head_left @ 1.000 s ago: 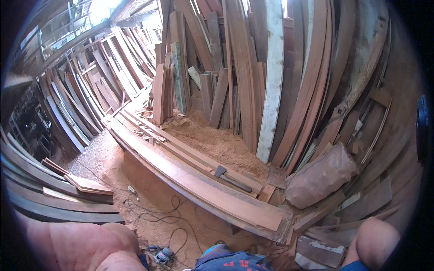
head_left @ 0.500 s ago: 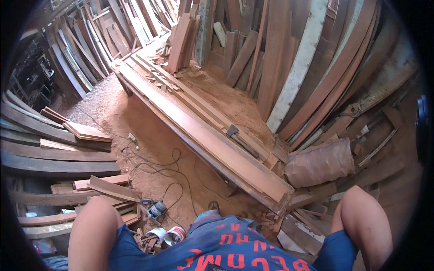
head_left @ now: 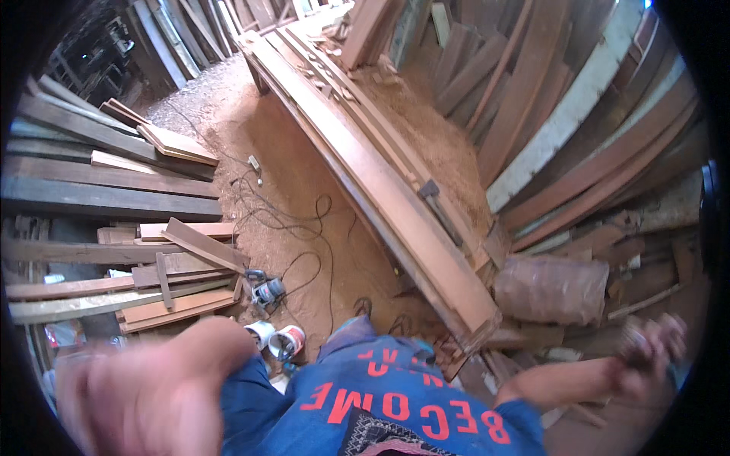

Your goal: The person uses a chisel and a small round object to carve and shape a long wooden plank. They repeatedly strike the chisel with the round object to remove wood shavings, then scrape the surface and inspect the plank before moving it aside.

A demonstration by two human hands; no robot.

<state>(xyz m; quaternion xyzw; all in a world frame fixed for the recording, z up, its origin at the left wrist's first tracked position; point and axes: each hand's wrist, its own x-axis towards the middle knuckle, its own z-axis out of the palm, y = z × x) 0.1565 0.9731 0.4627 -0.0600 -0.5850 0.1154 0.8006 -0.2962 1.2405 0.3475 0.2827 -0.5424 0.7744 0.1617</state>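
At the lower left my left arm is bent up close to the camera, and my left hand (head_left: 103, 395) is smeared by motion. My right hand (head_left: 658, 342) is off to the right side, also blurred, its finger positions unclear; nothing can be made out in it. Neither hand touches the workbench. A long, smooth reddish plank (head_left: 380, 194) lies along the narrow bench, which runs from far left to near right. Beside the plank rests a dark-headed hand tool with a handle (head_left: 430, 188), like a hatchet or hammer.
A corded power tool (head_left: 268, 291) sits on the sawdust floor, its black cable (head_left: 312, 258) looping nearby. Two small white buckets (head_left: 287, 343) stand close to me. Stacked boards (head_left: 114, 197) fill the left; tall planks lean at the right. A brown wrapped bundle (head_left: 551, 289) lies beyond the bench's near end.
My view has shifted, so the bench appears farther right and steeper. Both arms have swung outward and up, and both hands have come into view from below the frame.
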